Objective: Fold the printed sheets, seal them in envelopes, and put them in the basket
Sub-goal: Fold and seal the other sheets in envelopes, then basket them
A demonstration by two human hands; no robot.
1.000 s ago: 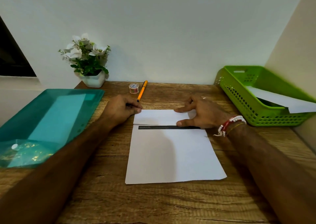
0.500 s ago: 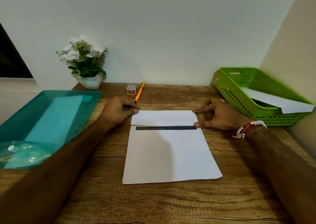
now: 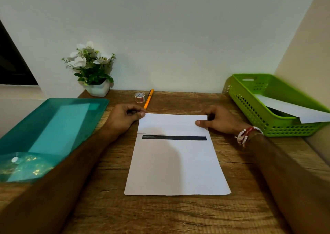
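A brown wooden table (image 3: 178, 214) stands by a pale wall. In its middle lies a white paper sheet (image 3: 175, 166) with a black bar, its top part folded down. The left hand (image 3: 123, 117), fingers curled, pinches the fold's top left corner. The right hand (image 3: 219, 120) pinches the fold's right edge, thumb on top. A green plastic basket (image 3: 250, 105) stands at the right, a see-through teal plastic folder (image 3: 53, 126) at the left. An orange pen (image 3: 148, 99) and a small tape roll (image 3: 139, 97) lie behind.
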